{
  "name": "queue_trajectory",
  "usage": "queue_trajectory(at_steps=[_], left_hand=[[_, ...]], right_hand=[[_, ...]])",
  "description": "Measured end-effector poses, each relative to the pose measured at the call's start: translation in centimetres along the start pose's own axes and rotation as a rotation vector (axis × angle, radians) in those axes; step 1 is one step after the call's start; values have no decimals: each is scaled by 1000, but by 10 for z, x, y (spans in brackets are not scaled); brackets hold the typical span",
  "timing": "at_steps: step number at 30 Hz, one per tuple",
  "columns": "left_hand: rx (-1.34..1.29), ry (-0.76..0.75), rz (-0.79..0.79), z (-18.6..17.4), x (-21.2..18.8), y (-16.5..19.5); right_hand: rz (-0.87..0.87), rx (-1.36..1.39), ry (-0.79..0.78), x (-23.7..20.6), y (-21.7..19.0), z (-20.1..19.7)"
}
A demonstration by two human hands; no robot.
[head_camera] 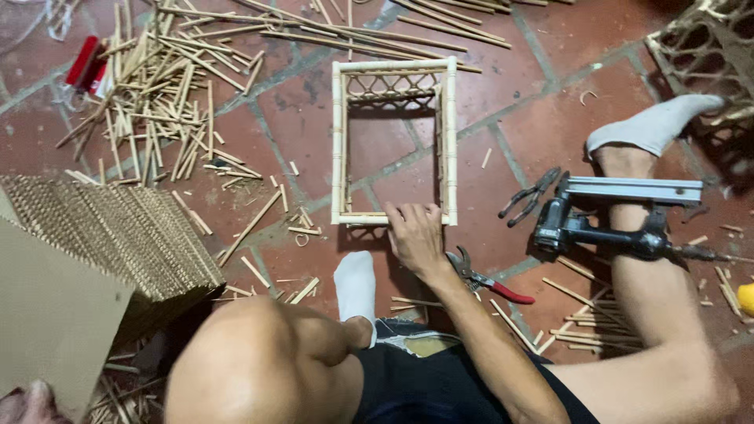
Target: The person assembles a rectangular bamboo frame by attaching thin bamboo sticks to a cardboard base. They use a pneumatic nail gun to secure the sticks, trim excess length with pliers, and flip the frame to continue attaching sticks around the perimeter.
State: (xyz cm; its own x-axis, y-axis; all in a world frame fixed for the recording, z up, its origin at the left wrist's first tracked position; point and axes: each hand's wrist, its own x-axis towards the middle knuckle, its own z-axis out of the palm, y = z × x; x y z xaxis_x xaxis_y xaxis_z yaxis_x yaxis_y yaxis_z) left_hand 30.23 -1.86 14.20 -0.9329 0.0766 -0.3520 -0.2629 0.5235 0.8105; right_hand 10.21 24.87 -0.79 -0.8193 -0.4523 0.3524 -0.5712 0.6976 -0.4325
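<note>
A small rectangular rattan frame [338, 141] with latticed ends lies flat on the red tile floor in front of me. My right hand [416, 235] rests palm down on its near rail, fingers spread over the right corner. Red-handled cutters [483, 281] lie on the floor just right of that wrist. At the bottom left corner, a pinkish shape that may be my left hand [23, 399] shows under the edge of a cardboard sheet [55, 314]; its grip is hidden. My bent knee and white-socked foot [355, 286] sit just left of the right hand.
A black nail gun [613, 224] and black pliers [530, 196] lie by my outstretched right leg. Cut rattan sticks [157, 94] are scattered at top left, beside a red tool [82, 63]. A stack of corrugated sheets [118, 228] lies left. A woven rattan piece [707, 47] stands top right.
</note>
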Motion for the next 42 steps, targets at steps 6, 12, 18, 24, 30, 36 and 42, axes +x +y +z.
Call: queue_trajectory(at_steps=[6,12,18,24,30,36,42], left_hand=[[-565,931,-176,-57,-53,21],[113,1224,-74,-32,-4,-15],[-853,435,93,0,207,-1],[-175,398,-196,21,292,2],[21,561,139,16,298,-10],[158,560,209,17,304,-22],[191,593,244,15,317,-49]], right_hand=[[60,181,52,9,-4,0],[196,794,83,35,-18,-3],[805,915,130,59,7,-46],[649,285,166,75,47,-49],[584,68,176,67,55,-18],[522,60,241,66,69,3],[622,207,340,71,103,15]])
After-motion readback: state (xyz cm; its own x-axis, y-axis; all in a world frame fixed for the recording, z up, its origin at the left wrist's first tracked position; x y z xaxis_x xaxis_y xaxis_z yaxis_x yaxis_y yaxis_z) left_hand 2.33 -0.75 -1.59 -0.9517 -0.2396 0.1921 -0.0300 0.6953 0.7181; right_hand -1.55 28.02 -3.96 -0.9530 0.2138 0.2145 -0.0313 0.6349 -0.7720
